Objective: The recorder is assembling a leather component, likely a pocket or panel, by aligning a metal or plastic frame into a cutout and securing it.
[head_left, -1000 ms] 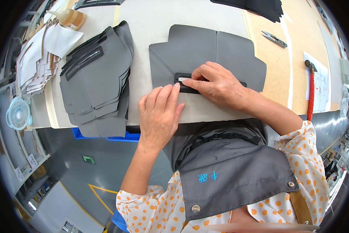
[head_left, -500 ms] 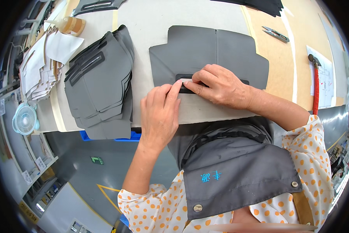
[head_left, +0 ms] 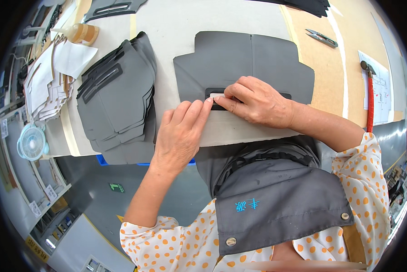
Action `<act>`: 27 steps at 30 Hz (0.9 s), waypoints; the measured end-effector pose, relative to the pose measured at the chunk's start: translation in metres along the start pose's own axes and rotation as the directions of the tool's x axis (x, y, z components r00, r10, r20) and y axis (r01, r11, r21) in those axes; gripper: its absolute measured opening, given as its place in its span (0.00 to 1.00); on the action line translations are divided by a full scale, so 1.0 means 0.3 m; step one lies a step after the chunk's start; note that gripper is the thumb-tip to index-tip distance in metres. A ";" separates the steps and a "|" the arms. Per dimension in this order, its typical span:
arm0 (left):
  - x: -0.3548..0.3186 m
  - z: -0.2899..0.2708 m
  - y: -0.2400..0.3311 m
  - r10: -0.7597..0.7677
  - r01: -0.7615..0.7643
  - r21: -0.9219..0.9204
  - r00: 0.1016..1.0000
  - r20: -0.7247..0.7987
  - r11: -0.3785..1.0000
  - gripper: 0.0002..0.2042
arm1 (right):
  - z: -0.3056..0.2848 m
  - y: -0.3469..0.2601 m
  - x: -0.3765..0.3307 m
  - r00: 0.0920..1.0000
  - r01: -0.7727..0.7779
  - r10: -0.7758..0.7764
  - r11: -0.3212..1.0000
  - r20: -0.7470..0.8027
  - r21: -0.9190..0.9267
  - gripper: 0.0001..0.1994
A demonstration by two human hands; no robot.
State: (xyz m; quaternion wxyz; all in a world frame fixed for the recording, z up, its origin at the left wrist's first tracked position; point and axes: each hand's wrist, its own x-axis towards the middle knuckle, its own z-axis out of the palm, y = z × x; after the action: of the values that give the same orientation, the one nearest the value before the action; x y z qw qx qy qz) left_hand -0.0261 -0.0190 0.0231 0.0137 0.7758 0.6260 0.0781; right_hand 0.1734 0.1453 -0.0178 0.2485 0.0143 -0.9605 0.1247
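A dark grey panel (head_left: 226,59) with stepped upper corners and a centre seam lies flat before me. A black-bordered slot (head_left: 208,94) runs along its near edge, pale inside. My right hand (head_left: 260,103) covers most of this slot, its thumb and forefinger pinched at the border. My left hand (head_left: 178,133) comes from the near left with fingers stretched, a fingertip touching the slot's border beside the right thumb. The left thumb is hidden. To the left, several similar grey panels (head_left: 117,99) lie stacked, the top one with a black-edged slot.
White paper pieces (head_left: 49,86) pile up at the left, by an amber glue bottle (head_left: 83,33) and a small light-blue fan (head_left: 32,142). Thread snips (head_left: 322,38) and a red-handled hammer (head_left: 370,97) on a printed sheet (head_left: 384,90) lie at the right.
My left hand has shifted slightly left and down, and its thumb has gone out of sight. The right hand keeps its pinch at the slot. More pale shows inside the slot.
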 end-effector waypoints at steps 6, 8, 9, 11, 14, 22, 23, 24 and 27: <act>-0.003 -0.011 -0.008 0.032 -0.035 0.060 0.998 0.054 0.998 0.28 | 0.002 0.001 -0.002 1.000 0.002 -0.002 1.000 0.014 -0.007 0.20; -0.005 -0.005 -0.012 0.046 -0.051 0.089 0.997 0.064 0.995 0.28 | -0.004 -0.002 -0.004 1.000 -0.007 0.007 1.000 0.027 0.010 0.20; -0.007 -0.005 -0.013 0.046 -0.052 0.092 0.997 0.063 0.994 0.28 | -0.007 -0.004 -0.005 0.999 -0.018 0.017 0.999 0.042 0.029 0.20; -0.010 -0.005 -0.013 0.044 -0.053 0.124 0.996 0.074 0.991 0.28 | -0.005 -0.006 -0.007 0.999 -0.019 0.018 0.999 0.043 0.026 0.20; -0.014 -0.009 -0.018 0.043 -0.048 0.127 0.998 0.041 0.991 0.28 | -0.005 -0.007 -0.007 0.999 -0.021 0.019 0.999 0.045 0.024 0.20; 0.001 0.040 0.039 -0.168 0.150 -0.124 0.975 -0.145 0.981 0.27 | 0.030 -0.017 0.020 0.999 0.041 -0.043 0.997 -0.028 -0.063 0.18; 0.004 0.069 0.055 -0.173 0.140 -0.181 0.967 -0.186 0.973 0.27 | 0.032 -0.014 0.020 0.999 0.036 -0.037 0.998 -0.033 -0.045 0.18; 0.003 0.083 0.070 -0.210 0.181 -0.160 0.960 -0.187 0.970 0.27 | 0.034 -0.012 0.019 0.999 0.031 -0.032 0.999 -0.036 -0.028 0.17; -0.001 0.091 0.090 -0.224 0.205 -0.109 0.954 -0.201 0.973 0.27 | 0.039 -0.008 0.014 0.991 -0.113 0.125 0.975 -0.049 0.190 0.14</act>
State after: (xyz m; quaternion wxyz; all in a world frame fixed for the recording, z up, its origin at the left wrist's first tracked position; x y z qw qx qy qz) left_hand 0.0038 -0.0230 -0.0007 -0.0111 0.6890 0.7005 0.1856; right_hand 0.1646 0.1402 -0.0251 0.2673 -0.0239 -0.9356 0.2294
